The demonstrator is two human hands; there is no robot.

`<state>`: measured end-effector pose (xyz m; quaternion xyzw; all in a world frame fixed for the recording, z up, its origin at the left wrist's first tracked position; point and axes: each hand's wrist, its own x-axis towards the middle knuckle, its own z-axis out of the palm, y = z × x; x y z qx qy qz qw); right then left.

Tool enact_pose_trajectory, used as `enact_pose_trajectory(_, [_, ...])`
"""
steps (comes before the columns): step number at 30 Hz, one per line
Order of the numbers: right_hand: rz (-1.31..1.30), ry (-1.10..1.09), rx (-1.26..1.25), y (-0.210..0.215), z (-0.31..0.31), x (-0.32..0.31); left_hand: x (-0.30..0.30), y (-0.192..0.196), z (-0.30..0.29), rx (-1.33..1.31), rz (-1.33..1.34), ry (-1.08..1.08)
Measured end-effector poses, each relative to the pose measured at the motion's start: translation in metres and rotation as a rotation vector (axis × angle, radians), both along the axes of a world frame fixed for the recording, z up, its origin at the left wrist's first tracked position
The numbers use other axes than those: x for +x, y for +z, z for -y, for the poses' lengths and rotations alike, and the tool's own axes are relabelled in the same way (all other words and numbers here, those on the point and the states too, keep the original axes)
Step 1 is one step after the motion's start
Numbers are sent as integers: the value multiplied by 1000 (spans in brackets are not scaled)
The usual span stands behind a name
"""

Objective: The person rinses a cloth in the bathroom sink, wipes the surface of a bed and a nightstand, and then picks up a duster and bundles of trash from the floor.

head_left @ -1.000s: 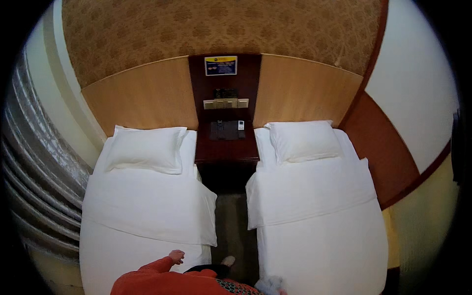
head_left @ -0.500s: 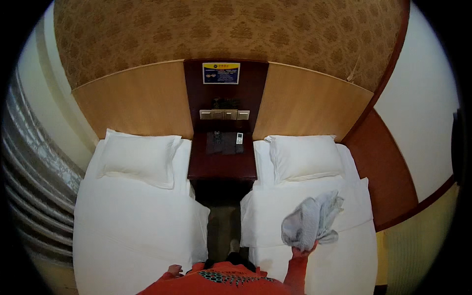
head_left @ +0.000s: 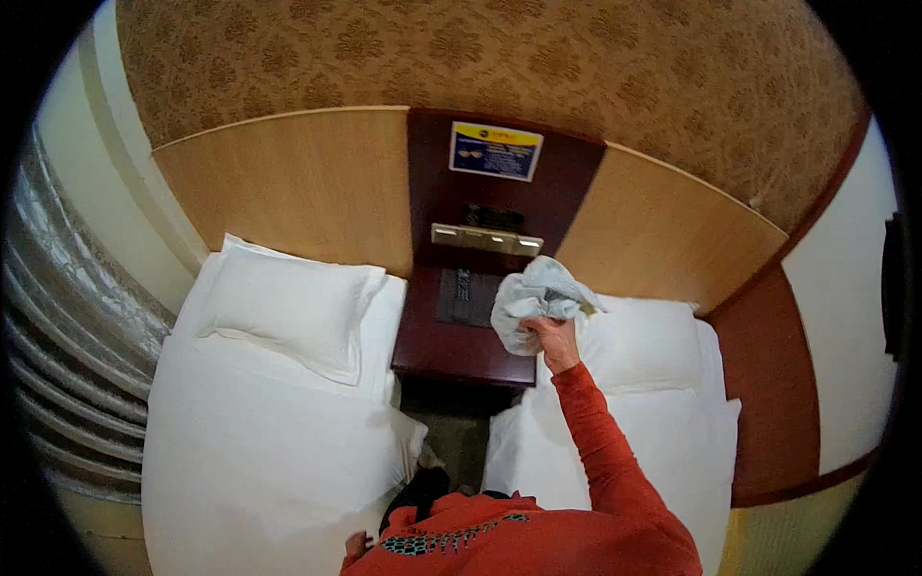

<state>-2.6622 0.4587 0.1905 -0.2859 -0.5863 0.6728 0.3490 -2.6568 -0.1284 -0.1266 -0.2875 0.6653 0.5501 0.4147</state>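
My right hand (head_left: 556, 344) is closed on a bunched, pale grey-white cloth (head_left: 544, 286). It holds the cloth at the right edge of the dark red nightstand (head_left: 437, 355), in front of the right bed's pillow (head_left: 643, 348), which it partly covers. Low in the picture, close to my body, my left hand (head_left: 357, 545) hangs over the left bed with its fingers loosely apart and nothing in it. On the nightstand lies a dark mat (head_left: 461, 305) with a dark remote-like thing (head_left: 464, 280) on it; the cloth hides the nightstand's right corner.
White beds stand on both sides, the left bed (head_left: 250, 432) with a pillow (head_left: 288, 307). A narrow floor gap (head_left: 456, 442) runs between them. Behind are wooden headboards (head_left: 298, 192), a switch panel (head_left: 487, 239) and a sign (head_left: 497, 151). A silvery curtain (head_left: 77, 365) hangs at left.
My right hand has carried the cloth from above the right bed forward and left to the nightstand. My body leans forward, and the view has tilted. My left hand stays low.
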Motion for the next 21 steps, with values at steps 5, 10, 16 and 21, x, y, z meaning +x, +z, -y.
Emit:
enact_pose_trajectory(5, [-137, 213, 346, 63, -20, -142, -2, -6, 19, -62, 97, 255])
enact_pose_trajectory(10, [-365, -36, 1000, 117, -61, -292, -34, -9, -7, 23, 77, 406])
enact_pose_trajectory(16, [486, -323, 1844, 166, -92, -407, -44, -1, -55, 145, -24, 593])
enact_pose_trajectory(21, [766, -197, 1951, 117, -135, -426, -50, 2, -115, 195, 107, 441])
